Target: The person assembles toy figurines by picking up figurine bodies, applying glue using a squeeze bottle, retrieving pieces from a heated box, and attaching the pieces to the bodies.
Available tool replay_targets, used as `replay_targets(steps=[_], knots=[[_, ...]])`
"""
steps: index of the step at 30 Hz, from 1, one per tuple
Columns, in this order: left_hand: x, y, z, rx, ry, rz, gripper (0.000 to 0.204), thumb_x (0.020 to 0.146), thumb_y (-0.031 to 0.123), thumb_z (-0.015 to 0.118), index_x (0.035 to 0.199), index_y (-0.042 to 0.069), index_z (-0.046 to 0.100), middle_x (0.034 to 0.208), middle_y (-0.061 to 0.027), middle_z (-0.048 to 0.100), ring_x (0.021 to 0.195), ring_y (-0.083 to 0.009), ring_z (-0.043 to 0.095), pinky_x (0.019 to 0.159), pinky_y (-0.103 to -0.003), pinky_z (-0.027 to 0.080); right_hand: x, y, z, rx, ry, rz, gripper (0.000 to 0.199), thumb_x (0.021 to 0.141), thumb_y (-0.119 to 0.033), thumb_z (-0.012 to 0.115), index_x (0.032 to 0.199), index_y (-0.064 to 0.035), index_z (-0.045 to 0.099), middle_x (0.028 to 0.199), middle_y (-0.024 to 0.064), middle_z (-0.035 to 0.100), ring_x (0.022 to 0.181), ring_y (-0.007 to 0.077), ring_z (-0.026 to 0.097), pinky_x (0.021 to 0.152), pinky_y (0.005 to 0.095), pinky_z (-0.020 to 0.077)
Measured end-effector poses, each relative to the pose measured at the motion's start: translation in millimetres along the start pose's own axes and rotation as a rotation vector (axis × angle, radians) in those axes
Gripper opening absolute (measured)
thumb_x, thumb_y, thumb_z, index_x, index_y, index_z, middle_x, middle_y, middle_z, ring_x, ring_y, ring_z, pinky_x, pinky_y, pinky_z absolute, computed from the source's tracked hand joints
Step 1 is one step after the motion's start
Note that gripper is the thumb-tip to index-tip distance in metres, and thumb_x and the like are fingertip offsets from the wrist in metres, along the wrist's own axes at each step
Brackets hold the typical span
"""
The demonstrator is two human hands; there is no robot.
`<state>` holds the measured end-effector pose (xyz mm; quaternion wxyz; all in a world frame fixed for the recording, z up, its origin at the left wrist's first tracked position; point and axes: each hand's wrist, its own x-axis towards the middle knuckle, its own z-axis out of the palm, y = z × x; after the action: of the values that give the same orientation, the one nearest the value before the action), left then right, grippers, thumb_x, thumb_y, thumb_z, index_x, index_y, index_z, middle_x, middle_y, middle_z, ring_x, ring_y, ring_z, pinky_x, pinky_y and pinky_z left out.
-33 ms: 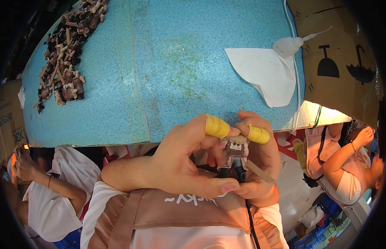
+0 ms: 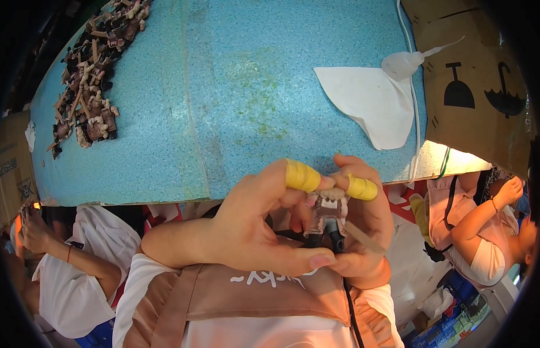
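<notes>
While both hands, left hand (image 2: 252, 223) and right hand (image 2: 363, 232), press together around the small grey-brown plastic figurine (image 2: 326, 216) at lower centre, their yellow-taped fingertips (image 2: 302, 176) likely guard against rubbing. The blue speckled table (image 2: 223, 87) carries a pile of similar brown figurine parts (image 2: 87, 98) at upper left, probably kept within reach.

We see a speckled blue table (image 2: 165, 116) with faint green flecks near its middle. On it lie a white sheet (image 2: 368, 101), a translucent whitish bottle (image 2: 400, 64) and a heap of brown and tan figures (image 2: 87, 98). The figure (image 2: 327, 216) between our hands is grey-brown with cream and black parts. Yellow tape (image 2: 302, 176) wraps our fingertips. The cardboard (image 2: 484, 87) is brown with black symbols.
</notes>
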<state>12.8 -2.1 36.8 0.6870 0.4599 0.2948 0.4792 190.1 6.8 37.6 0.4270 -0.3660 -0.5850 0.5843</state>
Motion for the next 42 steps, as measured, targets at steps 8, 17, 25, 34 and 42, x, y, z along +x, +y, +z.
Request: replay_targets(steps=[8,17,25,34,42], knots=[[3.6,13.8,-2.6,-0.017,-0.172,-0.201,0.073,0.066,0.006,0.076,0.123,-0.001,0.031,0.115,-0.0204,0.047,0.105,-0.0277,0.052,0.082,-0.037,0.047,-4.0,-2.8,-1.8,0.11,0.07,0.035,0.071,0.054,-0.03,0.08,0.108,0.0048,0.051,0.104,0.0157,0.046,0.105,0.0307,0.041,0.091,0.041,0.032],[2.7,7.0,-8.5,-0.059,-0.164,0.003,0.074,0.067,0.005,0.074,0.125,-0.001,0.029,0.115,-0.0207,0.047,0.104,-0.027,0.052,0.083,-0.037,0.046,2.0,-3.9,10.4,0.277,0.033,-0.025,0.079,0.054,-0.021,0.081,0.118,0.0039,0.042,0.116,0.0179,0.04,0.107,0.0281,0.041,0.091,0.0377,0.0332],[7.8,8.9,-1.5,-0.067,-0.147,-0.017,0.084,0.072,0.006,0.069,0.136,0.008,0.014,0.119,-0.0199,0.044,0.107,-0.0228,0.048,0.088,-0.033,0.041,10.3,0.7,0.4,-0.211,0.11,-0.257,0.043,0.062,-0.007,0.071,0.101,0.0,0.055,0.095,0.0154,0.058,0.092,0.0315,0.052,0.084,0.0441,0.04],[7.6,11.0,-1.7,-0.406,-0.066,-0.232,0.073,0.081,0.017,0.058,0.135,0.003,0.012,0.115,-0.0177,0.044,0.102,-0.0218,0.048,0.086,-0.031,0.042,10.2,-6.0,0.9,-0.637,0.038,-0.354,0.035,0.062,-0.009,0.066,0.096,-0.0066,0.058,0.099,0.0152,0.053,0.099,0.0361,0.048,0.083,0.0454,0.0392],[7.2,6.6,-1.8,-0.423,-0.068,-0.212,0.071,0.081,0.016,0.057,0.134,0.004,0.012,0.115,-0.0182,0.043,0.103,-0.0217,0.047,0.085,-0.032,0.042,9.2,-3.1,6.3,-0.751,0.129,-0.44,0.043,0.049,-0.009,0.071,0.091,-0.0057,0.062,0.097,0.0122,0.055,0.092,0.0333,0.051,0.075,0.04,0.0406]])
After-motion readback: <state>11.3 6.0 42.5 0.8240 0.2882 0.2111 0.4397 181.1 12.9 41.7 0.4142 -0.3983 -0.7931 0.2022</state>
